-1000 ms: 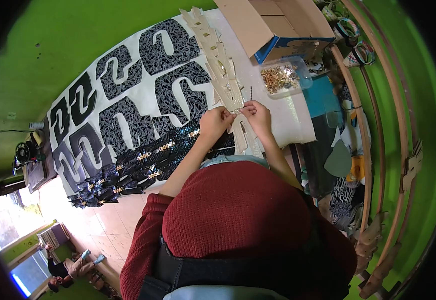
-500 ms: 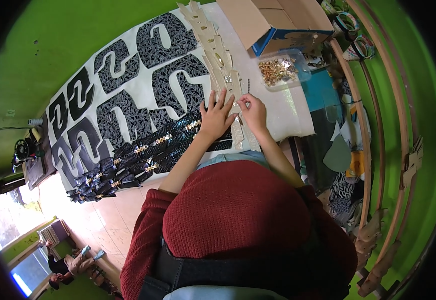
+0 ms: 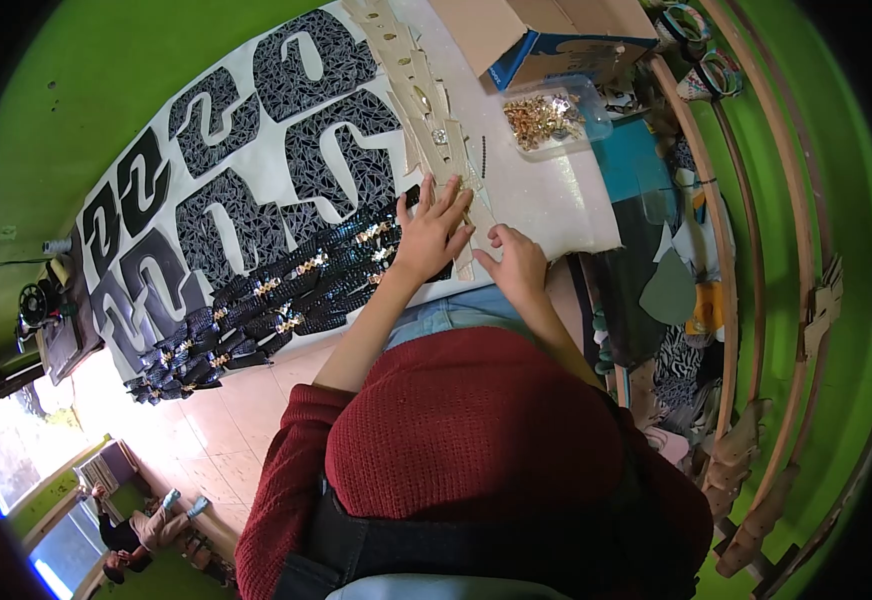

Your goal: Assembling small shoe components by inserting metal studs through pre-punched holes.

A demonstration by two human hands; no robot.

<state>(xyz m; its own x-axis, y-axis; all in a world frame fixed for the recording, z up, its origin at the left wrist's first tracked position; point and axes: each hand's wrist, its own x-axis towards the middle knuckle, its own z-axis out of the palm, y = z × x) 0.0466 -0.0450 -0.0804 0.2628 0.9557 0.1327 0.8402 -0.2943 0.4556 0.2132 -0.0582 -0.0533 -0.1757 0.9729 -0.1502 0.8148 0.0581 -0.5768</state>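
On the white tabletop (image 3: 546, 215), a beige embellished strip (image 3: 428, 128) is being covered by the left hand (image 3: 431, 238), the nearer one, fingers spread. Leftward of the right hand's (image 3: 518, 265) parted thumb and forefinger, the strip is being kept apart from them. Its long axis is being directed forward from the tabletop's near edge, leaning left.

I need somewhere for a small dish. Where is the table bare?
The widest bare patch of white table lies below the clear tub, right of the short dark strip and above the right hand. A narrower one runs between the beige strips and the cardboard box. The left side is crowded with black cut-outs and sequined strips.
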